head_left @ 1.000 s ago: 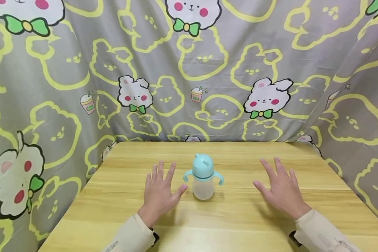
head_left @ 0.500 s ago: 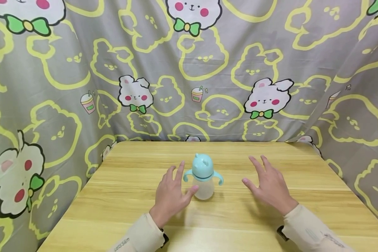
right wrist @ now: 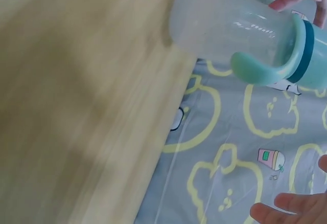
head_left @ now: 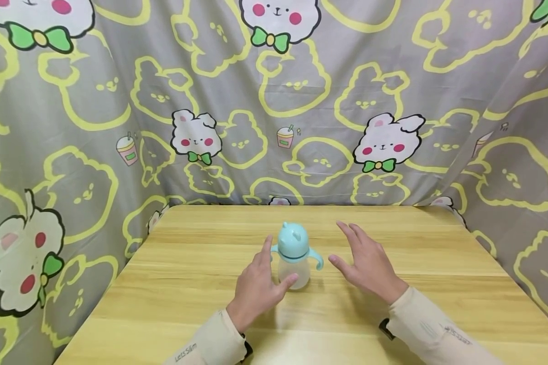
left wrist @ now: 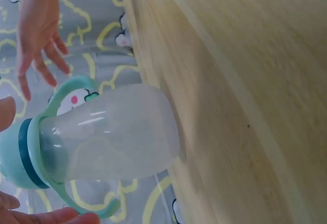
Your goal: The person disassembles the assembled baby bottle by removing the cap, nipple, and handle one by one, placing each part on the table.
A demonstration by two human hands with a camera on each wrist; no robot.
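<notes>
Bottle (head_left: 294,266) stands upright on the bench (head_left: 164,284), light-blue cap (head_left: 294,238) uppermost, about where it stood a moment ago. Both hands have moved inward: the left hand (head_left: 259,290) is now right beside it, thumb crossing in front of its translucent body in the head view, while the right hand (head_left: 370,266) is nearer yet clearly apart from the right-side handle (head_left: 317,260). Fingers on both are spread, gripping nothing; I cannot tell whether the left thumb touches. Reaching seems well along, with no hold made.
</notes>
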